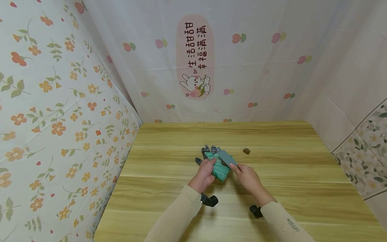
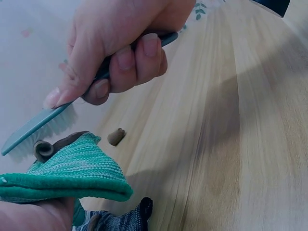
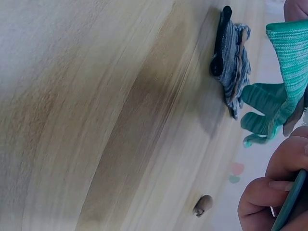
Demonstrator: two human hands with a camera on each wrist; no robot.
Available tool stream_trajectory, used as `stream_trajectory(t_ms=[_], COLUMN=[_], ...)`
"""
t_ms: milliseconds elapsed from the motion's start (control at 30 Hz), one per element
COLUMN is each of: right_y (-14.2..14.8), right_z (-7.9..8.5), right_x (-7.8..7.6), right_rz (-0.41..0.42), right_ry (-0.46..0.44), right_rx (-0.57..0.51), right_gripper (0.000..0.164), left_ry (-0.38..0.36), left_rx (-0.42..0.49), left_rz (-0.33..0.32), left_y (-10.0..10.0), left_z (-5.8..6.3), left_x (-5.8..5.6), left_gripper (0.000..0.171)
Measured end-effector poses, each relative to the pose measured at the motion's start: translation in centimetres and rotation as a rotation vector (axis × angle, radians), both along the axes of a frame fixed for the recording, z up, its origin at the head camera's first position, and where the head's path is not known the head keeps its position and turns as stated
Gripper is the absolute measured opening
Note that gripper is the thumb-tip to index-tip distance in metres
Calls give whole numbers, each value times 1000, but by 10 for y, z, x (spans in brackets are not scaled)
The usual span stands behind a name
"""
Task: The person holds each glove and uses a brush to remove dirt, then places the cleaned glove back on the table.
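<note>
My left hand [image 1: 206,172] grips a green knit glove [image 1: 222,173] by its side, thumb on top, holding it above the table. A brush with a grey-green back and pale bristles [image 2: 36,126] is in my right hand [image 1: 248,178], fingers curled round its handle. In the left wrist view, the bristles are down at the green glove, by a curled brown piece [image 2: 44,150] lying on the fabric. Beneath and behind, a grey-and-black striped glove [image 3: 234,57] lies on the table, partly hidden in the head view by the green one.
A small brown lump [image 1: 246,151] lies on the wooden table [image 1: 169,201] to the right of the gloves. Patterned curtains [image 1: 257,77] hang behind the table and at its sides. Black wrist devices [image 1: 210,200] sit below both hands.
</note>
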State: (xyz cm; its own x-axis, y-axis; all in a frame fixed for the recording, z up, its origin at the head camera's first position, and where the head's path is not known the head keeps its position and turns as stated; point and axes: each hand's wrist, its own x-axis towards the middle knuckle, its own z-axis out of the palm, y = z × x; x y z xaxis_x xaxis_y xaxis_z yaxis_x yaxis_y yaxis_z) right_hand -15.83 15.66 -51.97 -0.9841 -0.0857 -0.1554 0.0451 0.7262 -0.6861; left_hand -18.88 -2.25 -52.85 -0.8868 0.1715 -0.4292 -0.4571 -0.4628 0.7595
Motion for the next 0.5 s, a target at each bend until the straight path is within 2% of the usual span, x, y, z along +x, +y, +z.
stream_trajectory(t_ms=[267,500], right_y=[4,2], right_z=[-3,7], right_x=[0,-1], right_rz=[-3,-36], right_ry=[8,-5], right_rx=[-18,-99], right_gripper=[57,61], left_ry=[-35,30], left_rx=[63,102], left_rz=[1,-7], left_y=[1,2], left_z=[-1,0], left_x=[-3,0], left_gripper=[9,10])
